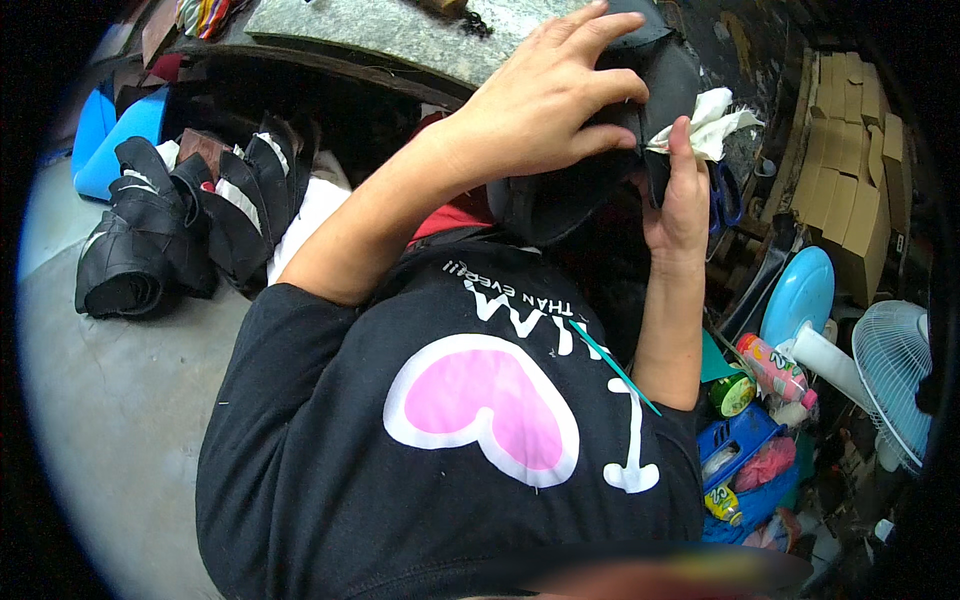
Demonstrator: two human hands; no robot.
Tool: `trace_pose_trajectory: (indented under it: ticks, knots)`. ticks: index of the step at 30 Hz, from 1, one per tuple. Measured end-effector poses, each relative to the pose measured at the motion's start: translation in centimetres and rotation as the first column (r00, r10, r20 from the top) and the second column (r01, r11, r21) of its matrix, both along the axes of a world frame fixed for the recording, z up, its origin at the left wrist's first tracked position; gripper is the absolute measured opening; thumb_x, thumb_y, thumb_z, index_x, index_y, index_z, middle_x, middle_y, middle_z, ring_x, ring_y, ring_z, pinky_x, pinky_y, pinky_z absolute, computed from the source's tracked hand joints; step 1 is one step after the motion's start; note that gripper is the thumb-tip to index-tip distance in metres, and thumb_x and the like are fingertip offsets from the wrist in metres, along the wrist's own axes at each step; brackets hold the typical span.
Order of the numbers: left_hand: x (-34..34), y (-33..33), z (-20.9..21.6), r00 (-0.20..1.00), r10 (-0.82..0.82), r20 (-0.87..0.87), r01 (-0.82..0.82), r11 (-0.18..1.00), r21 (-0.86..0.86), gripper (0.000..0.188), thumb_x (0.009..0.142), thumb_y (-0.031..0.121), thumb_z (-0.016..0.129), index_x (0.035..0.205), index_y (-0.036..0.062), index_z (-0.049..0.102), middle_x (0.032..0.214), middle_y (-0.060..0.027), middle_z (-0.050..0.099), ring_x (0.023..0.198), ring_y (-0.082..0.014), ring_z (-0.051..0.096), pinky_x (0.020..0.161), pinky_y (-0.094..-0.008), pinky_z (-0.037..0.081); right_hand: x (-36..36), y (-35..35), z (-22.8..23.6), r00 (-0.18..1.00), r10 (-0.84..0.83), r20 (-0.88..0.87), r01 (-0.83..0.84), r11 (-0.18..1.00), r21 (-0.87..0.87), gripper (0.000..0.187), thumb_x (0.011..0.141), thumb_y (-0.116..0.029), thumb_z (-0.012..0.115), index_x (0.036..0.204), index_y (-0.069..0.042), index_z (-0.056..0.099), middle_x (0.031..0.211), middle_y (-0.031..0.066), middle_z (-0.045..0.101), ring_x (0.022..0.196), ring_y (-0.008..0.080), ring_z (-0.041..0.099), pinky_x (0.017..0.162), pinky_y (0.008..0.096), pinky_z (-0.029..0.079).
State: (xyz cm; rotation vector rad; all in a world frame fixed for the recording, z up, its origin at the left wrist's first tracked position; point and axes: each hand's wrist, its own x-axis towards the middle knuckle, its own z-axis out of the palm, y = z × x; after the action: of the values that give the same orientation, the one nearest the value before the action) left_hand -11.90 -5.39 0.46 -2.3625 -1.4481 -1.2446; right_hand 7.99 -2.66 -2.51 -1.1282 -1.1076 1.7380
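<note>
A dark, smooth, leather-like piece (668, 75) is held up in front of my body, its lower part curving down into shadow. My left hand (570, 90) reaches across from the left, its fingers spread over the upper side of this black piece. At the near right edge, my right hand (682, 205) grips the piece with its thumb upright; the other fingers are mostly hidden behind it. A crumpled white cloth scrap (710, 125) with frayed edges sticks out beside the right thumb. Blue-handled scissors (730, 198) are just right of that hand.
A grey stone slab (370, 42) lies on the bench ahead. Rolled black strips (125, 275) and a blue folded piece (115, 150) are at left. Rightward are cardboard pieces (845, 165), a fan (893, 375), a pink bottle (775, 368) and a blue basket (738, 440).
</note>
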Motion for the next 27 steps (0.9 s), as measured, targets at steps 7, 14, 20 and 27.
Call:
trace_pose_trajectory:
  ticks: [7, 14, 20, 27]
  knots:
    - [-1.8, 1.1, 2.4, 0.915, -0.374, -0.152, 0.289, 0.869, -0.401, 0.077, 0.07, 0.021, 0.077, 0.139, 0.0135, 0.045, 0.146, -0.0155, 0.04, 0.126, -0.0369, 0.042, 0.103, -0.0482, 0.036, -0.8, -0.6, 0.0, 0.989, 0.037, -0.142, -0.031, 0.998, 0.046, 0.061, 0.094, -0.055, 0.051, 0.132, -0.006, 0.047, 0.115, 0.0078, 0.064, 0.098, 0.0165, 0.066, 0.077, 0.0294, 0.057]
    - [-0.8, 2.7, 2.8, 0.893, -0.393, -0.217, 0.373, 0.919, -0.13, 0.083, 0.06, 0.032, 0.084, 0.133, 0.011, 0.051, 0.139, -0.0083, 0.046, 0.125, -0.0325, 0.042, 0.099, -0.0551, 0.035, 0.2, -0.8, 1.3, 0.963, 0.185, -0.194, -0.184, 0.983, 0.025, 0.072, 0.097, -0.06, 0.034, 0.141, -0.003, 0.036, 0.133, 0.0157, 0.054, 0.118, 0.0249, 0.058, 0.096, 0.0386, 0.052]
    - [-0.8, 3.1, 3.4, 0.839, -0.53, -0.12, 0.411, 0.764, -0.497, 0.055, 0.059, 0.023, 0.084, 0.107, 0.0067, 0.061, 0.103, -0.009, 0.054, 0.104, -0.032, 0.054, 0.087, -0.0453, 0.045, 1.5, -0.3, 1.6, 0.93, 0.368, -0.004, -0.367, 0.927, -0.073, 0.077, 0.094, -0.067, 0.034, 0.132, -0.002, 0.046, 0.106, 0.0122, 0.066, 0.082, 0.0211, 0.068, 0.07, 0.0329, 0.057]
    - [0.9, 3.2, 1.2, 0.855, -0.492, -0.165, 0.457, 0.864, -0.211, 0.045, 0.062, 0.022, 0.083, 0.103, 0.0102, 0.069, 0.1, -0.0049, 0.058, 0.1, -0.0262, 0.06, 0.087, -0.0386, 0.048, 4.6, -0.8, 3.2, 0.502, -0.028, 0.864, -0.444, 0.85, 0.285, 0.062, 0.097, -0.057, 0.042, 0.098, 0.0, 0.067, 0.076, 0.0209, 0.065, 0.072, 0.0357, 0.065, 0.067, 0.0419, 0.048]
